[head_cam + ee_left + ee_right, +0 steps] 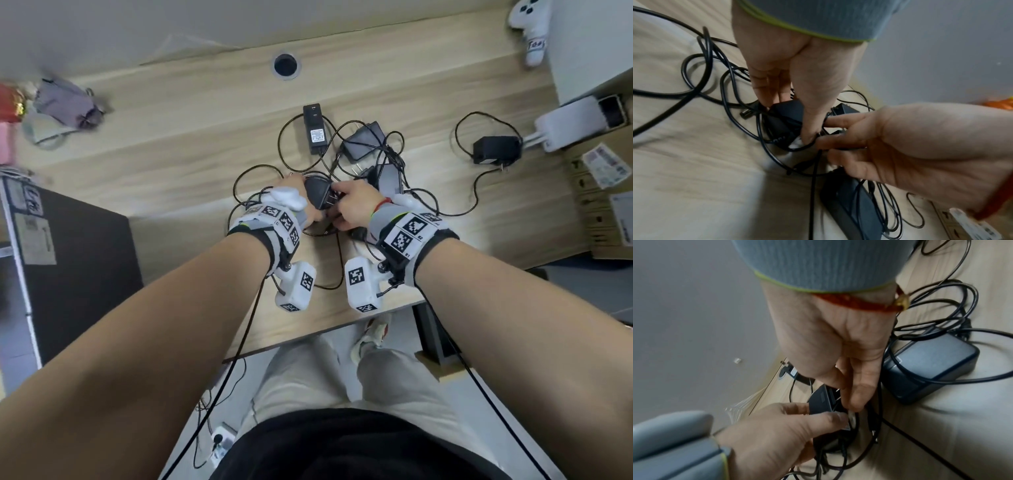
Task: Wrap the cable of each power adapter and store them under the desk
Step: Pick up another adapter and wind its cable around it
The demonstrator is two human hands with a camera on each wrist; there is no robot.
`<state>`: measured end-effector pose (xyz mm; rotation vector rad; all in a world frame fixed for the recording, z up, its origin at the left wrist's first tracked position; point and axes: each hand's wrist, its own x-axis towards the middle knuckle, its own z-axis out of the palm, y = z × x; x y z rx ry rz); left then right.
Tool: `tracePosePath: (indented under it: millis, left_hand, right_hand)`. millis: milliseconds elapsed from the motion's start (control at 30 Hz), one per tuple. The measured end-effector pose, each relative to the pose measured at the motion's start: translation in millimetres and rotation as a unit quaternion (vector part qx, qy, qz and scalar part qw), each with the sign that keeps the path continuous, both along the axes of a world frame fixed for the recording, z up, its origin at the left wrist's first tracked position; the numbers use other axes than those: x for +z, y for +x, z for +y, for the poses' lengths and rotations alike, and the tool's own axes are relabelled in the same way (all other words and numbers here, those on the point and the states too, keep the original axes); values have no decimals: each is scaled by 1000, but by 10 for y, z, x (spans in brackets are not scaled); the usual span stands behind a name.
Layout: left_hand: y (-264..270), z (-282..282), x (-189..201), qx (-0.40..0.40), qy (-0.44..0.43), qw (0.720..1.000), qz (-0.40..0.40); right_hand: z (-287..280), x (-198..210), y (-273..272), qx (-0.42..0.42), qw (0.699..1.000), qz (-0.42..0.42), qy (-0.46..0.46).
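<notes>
Several black power adapters lie in a tangle of black cables on the wooden desk (178, 144). My left hand (298, 198) (789, 116) grips one small black adapter (317, 193) (781, 128) (820, 400) between thumb and fingers, just above the desk. My right hand (346, 202) (849, 395) (824, 131) meets it from the right and pinches that adapter's thin cable (803, 147) close to the body. Other adapters lie behind: a long one (314, 128), a flat one (363, 140), and one (387, 178) (931, 363) beside my right hand. Another adapter (495, 149) sits alone at the right.
A round cable hole (285, 65) is at the desk's back. Cardboard boxes (599, 192) and a white device (575, 123) crowd the right edge; a purple cloth (68, 102) lies far left. A dark cabinet (78, 267) stands left of the desk, with a power strip (222, 442) on the floor.
</notes>
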<state>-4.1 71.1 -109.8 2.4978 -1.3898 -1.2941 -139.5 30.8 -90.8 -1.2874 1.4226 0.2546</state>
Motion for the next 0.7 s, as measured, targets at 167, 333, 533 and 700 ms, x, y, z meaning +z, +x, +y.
tracePosePath:
  millis: [167, 333, 533, 700]
  left_hand:
    - [15, -13, 107, 18, 11, 1000, 15]
    - [70, -88, 453, 91, -42, 992, 77]
    - [125, -64, 997, 133, -114, 960, 219]
    - [12, -56, 1613, 203, -128, 923, 301]
  right_hand:
    - [-53, 62, -127, -26, 999, -20, 15]
    - [-113, 263, -99, -38, 998, -58, 6]
    - [-180, 710, -79, 95, 989, -97, -61]
    - [-285, 1266, -228, 89, 976, -169, -101]
